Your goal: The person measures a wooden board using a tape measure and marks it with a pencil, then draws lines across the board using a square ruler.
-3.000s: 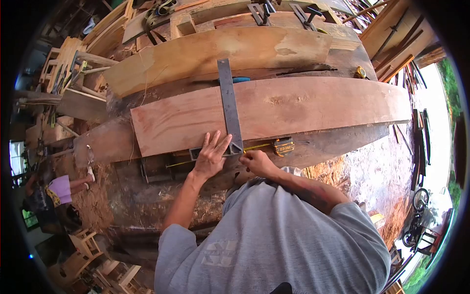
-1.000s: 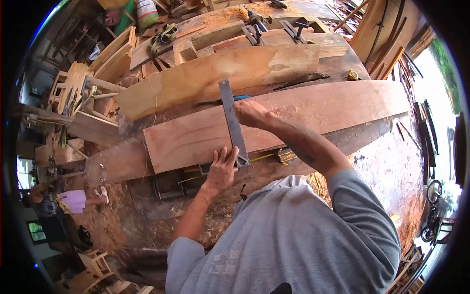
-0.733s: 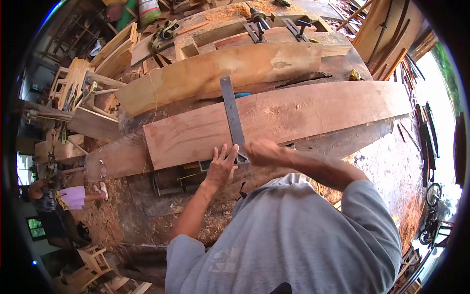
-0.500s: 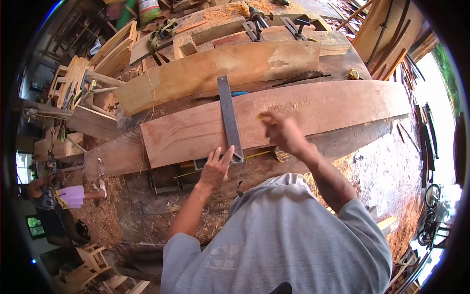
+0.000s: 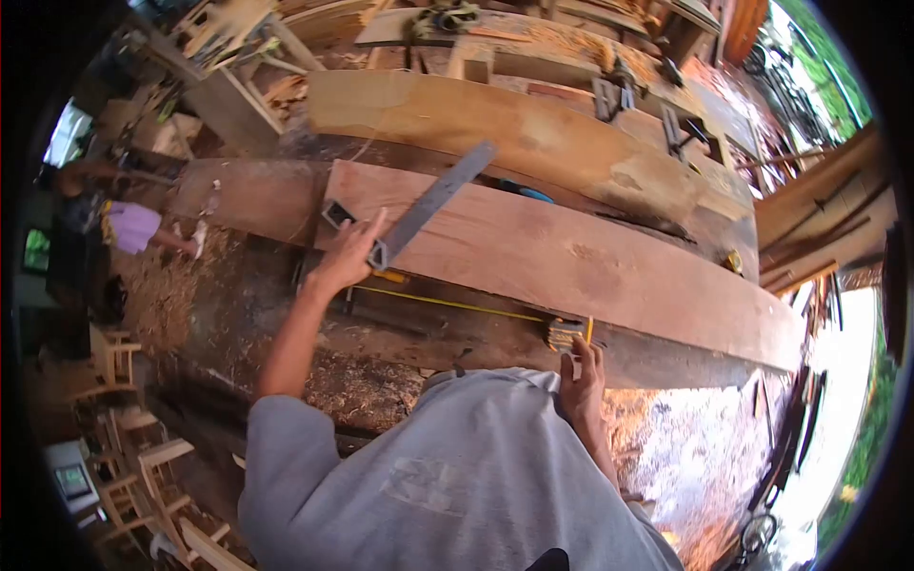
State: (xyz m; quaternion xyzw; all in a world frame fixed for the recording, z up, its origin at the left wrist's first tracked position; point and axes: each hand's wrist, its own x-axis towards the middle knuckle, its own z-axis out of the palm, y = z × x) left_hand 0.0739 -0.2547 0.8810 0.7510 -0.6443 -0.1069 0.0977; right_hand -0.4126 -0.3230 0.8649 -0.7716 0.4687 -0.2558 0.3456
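My left hand [image 5: 343, 255] grips the stock of a dark try square [image 5: 438, 205], index finger extended along it. The square's blade slants up and right across the left part of a long reddish board [image 5: 571, 252]. My right hand [image 5: 583, 385] is at the board's near edge, with a thin yellow pencil [image 5: 590, 330] upright between its fingers. Just above and left of those fingertips lies a tape measure [image 5: 566, 335]. Its yellow blade [image 5: 447, 303] runs out leftward below the board.
Behind lies a paler long board [image 5: 514, 128], with a blue-handled tool [image 5: 524, 191] between the two. Clamps [image 5: 681, 133] and another tape measure [image 5: 732, 262] are at the far right. A person [image 5: 124, 224] stands at the left among wooden frames.
The view has turned and shifted. My left hand has moved the square toward the board's left end, tilting it. My right hand has dropped from over the board to beside the tape measure.
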